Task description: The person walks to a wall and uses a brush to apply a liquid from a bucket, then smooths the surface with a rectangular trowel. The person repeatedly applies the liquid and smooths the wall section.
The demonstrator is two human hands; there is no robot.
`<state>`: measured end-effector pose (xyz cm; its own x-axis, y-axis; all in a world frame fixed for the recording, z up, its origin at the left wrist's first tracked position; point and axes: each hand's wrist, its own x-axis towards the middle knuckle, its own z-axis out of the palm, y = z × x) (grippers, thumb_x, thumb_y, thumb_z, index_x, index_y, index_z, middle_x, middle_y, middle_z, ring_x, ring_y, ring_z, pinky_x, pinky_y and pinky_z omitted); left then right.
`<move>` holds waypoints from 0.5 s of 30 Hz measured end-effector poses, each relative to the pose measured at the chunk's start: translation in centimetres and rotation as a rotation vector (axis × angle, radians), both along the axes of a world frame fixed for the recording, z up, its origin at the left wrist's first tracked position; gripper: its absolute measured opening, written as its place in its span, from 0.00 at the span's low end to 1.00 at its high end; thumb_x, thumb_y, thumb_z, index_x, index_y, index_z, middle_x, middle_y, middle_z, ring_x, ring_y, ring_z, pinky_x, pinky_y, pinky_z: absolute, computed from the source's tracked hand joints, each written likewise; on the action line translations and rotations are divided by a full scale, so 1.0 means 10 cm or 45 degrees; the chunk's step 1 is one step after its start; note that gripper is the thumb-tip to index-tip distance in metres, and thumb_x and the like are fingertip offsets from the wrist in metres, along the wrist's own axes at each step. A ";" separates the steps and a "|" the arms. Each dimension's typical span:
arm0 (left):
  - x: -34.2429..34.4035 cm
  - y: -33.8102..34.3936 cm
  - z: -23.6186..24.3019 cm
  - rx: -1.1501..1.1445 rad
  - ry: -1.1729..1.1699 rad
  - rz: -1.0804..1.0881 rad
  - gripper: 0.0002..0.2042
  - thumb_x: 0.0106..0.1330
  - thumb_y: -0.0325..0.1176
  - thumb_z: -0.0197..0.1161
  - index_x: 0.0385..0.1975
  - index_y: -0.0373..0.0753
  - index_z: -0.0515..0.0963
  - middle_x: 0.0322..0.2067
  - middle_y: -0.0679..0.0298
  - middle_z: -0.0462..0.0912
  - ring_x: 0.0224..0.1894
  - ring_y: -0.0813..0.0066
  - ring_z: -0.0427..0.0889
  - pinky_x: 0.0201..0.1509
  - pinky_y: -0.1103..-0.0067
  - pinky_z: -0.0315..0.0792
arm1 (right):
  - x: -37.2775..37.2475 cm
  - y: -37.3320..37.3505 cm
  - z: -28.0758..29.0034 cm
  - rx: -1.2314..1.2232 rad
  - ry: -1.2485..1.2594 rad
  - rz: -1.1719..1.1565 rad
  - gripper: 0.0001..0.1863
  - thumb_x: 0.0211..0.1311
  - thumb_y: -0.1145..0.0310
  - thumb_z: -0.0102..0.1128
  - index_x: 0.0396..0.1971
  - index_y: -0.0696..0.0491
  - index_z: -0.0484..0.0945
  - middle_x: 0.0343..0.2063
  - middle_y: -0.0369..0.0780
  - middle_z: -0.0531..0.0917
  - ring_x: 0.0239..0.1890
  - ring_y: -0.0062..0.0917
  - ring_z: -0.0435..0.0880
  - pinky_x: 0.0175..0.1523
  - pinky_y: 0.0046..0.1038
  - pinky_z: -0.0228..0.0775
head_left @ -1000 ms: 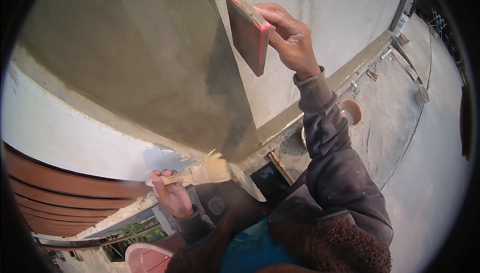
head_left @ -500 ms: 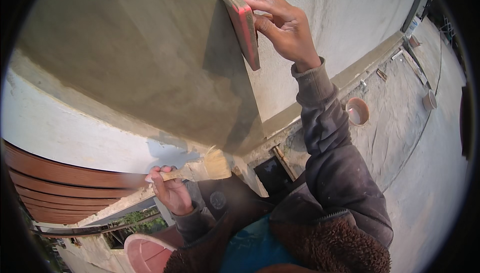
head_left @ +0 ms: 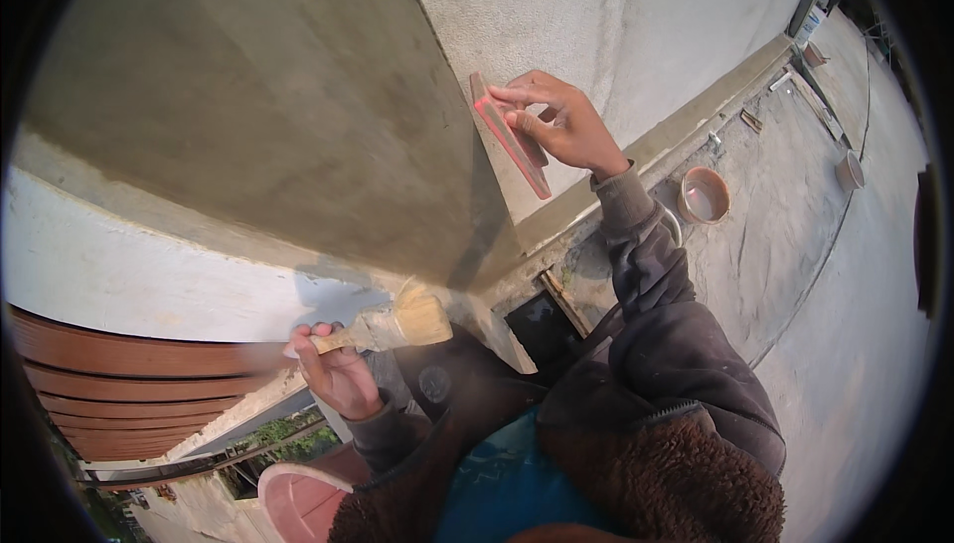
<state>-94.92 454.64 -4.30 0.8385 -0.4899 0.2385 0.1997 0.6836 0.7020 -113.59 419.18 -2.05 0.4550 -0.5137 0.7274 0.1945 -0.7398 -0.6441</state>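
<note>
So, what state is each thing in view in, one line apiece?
Left hand: closed around the brush handle.
Brush: held, bristles pointing right.
Right hand: gripping the red-edged float.
Red-edged float: tilted, nearly edge-on to the camera.
Brown wall section: darker than the pale wall; wetness uncertain.
Orange bucket: uncovered, pale contents inside.
Jacket: open, blue shirt showing.

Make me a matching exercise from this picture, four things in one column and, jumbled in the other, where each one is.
Things:
1. Pink-edged float
2. Slatted panel
3. Bristle brush
4. Pink tub

Places:
A. In the left hand
B. At the bottom edge, beside the jacket
C. In the right hand
D. At the far left, below a white wall band

Pairs: 1-C, 2-D, 3-A, 4-B
</note>
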 end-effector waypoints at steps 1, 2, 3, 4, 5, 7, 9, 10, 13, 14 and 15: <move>0.02 -0.02 -0.03 -0.001 0.011 0.021 0.09 0.76 0.37 0.56 0.46 0.38 0.72 0.39 0.65 0.78 0.44 0.75 0.79 0.48 0.77 0.77 | -0.05 0.11 0.11 -0.008 -0.002 -0.125 0.18 0.62 0.71 0.64 0.52 0.46 0.84 0.43 0.36 0.83 0.38 0.18 0.81 0.35 0.21 0.77; 0.05 -0.01 -0.06 -0.001 0.021 0.041 0.09 0.76 0.37 0.56 0.46 0.38 0.72 0.39 0.64 0.78 0.43 0.74 0.79 0.48 0.76 0.77 | -0.02 0.21 0.26 -0.030 -0.344 -0.298 0.18 0.56 0.72 0.68 0.49 0.47 0.86 0.40 0.37 0.83 0.37 0.18 0.82 0.34 0.20 0.77; 0.04 0.02 -0.08 0.018 0.039 0.062 0.09 0.76 0.37 0.56 0.47 0.38 0.72 0.39 0.64 0.78 0.43 0.74 0.79 0.49 0.76 0.78 | 0.04 0.27 0.54 -0.235 -0.504 -0.452 0.18 0.54 0.72 0.69 0.47 0.47 0.86 0.39 0.38 0.83 0.36 0.18 0.83 0.33 0.20 0.77; 0.03 0.02 -0.09 0.011 0.030 0.020 0.09 0.76 0.37 0.56 0.47 0.39 0.72 0.40 0.65 0.77 0.44 0.75 0.78 0.49 0.77 0.76 | 0.09 0.35 0.80 -0.429 -0.650 -0.617 0.18 0.51 0.73 0.70 0.46 0.47 0.86 0.38 0.38 0.82 0.35 0.19 0.83 0.32 0.20 0.77; 0.02 0.01 -0.07 0.007 0.018 -0.004 0.09 0.76 0.36 0.55 0.47 0.39 0.72 0.40 0.66 0.76 0.45 0.76 0.77 0.48 0.77 0.75 | 0.18 0.41 1.00 -0.616 -0.799 -0.763 0.18 0.49 0.73 0.71 0.44 0.47 0.87 0.37 0.38 0.82 0.33 0.19 0.83 0.31 0.20 0.77; 0.01 -0.01 -0.05 -0.013 0.007 -0.057 0.09 0.77 0.36 0.54 0.48 0.39 0.71 0.41 0.66 0.75 0.45 0.76 0.76 0.49 0.78 0.74 | 0.32 0.44 1.30 -0.835 -0.773 -0.811 0.17 0.49 0.76 0.73 0.42 0.52 0.86 0.38 0.39 0.80 0.33 0.20 0.82 0.30 0.20 0.77; 0.01 0.01 -0.04 -0.009 0.008 -0.081 0.09 0.77 0.36 0.54 0.48 0.39 0.71 0.42 0.67 0.75 0.46 0.77 0.76 0.49 0.78 0.74 | 0.47 0.37 1.58 -0.986 -0.802 -0.840 0.15 0.52 0.75 0.70 0.42 0.55 0.86 0.36 0.42 0.80 0.33 0.24 0.82 0.31 0.24 0.78; 0.00 0.01 -0.03 -0.008 0.006 -0.076 0.09 0.77 0.36 0.54 0.48 0.39 0.71 0.41 0.67 0.74 0.46 0.77 0.76 0.49 0.78 0.74 | 0.53 0.29 1.71 -1.022 -0.842 -0.853 0.15 0.54 0.72 0.66 0.43 0.56 0.86 0.34 0.45 0.81 0.32 0.29 0.83 0.32 0.27 0.78; 0.00 0.05 -0.04 0.017 0.024 -0.040 0.10 0.77 0.37 0.55 0.48 0.38 0.72 0.40 0.65 0.76 0.45 0.76 0.76 0.49 0.78 0.74 | 0.66 0.39 1.67 -0.944 -0.774 -0.843 0.15 0.49 0.74 0.69 0.40 0.52 0.86 0.33 0.42 0.81 0.28 0.29 0.83 0.29 0.27 0.77; 0.01 0.09 -0.06 0.026 0.048 -0.020 0.10 0.76 0.37 0.55 0.48 0.38 0.72 0.38 0.64 0.78 0.43 0.74 0.77 0.47 0.78 0.74 | 0.70 0.43 1.49 -0.916 -0.699 -0.859 0.17 0.45 0.74 0.72 0.39 0.48 0.87 0.34 0.39 0.80 0.27 0.25 0.83 0.26 0.26 0.76; 0.02 0.08 -0.05 0.026 0.067 -0.027 0.11 0.76 0.38 0.55 0.48 0.38 0.72 0.37 0.62 0.79 0.42 0.72 0.79 0.46 0.78 0.74 | 0.69 0.48 1.21 -0.881 -0.666 -0.883 0.18 0.43 0.74 0.73 0.38 0.47 0.87 0.33 0.38 0.79 0.25 0.24 0.82 0.25 0.25 0.76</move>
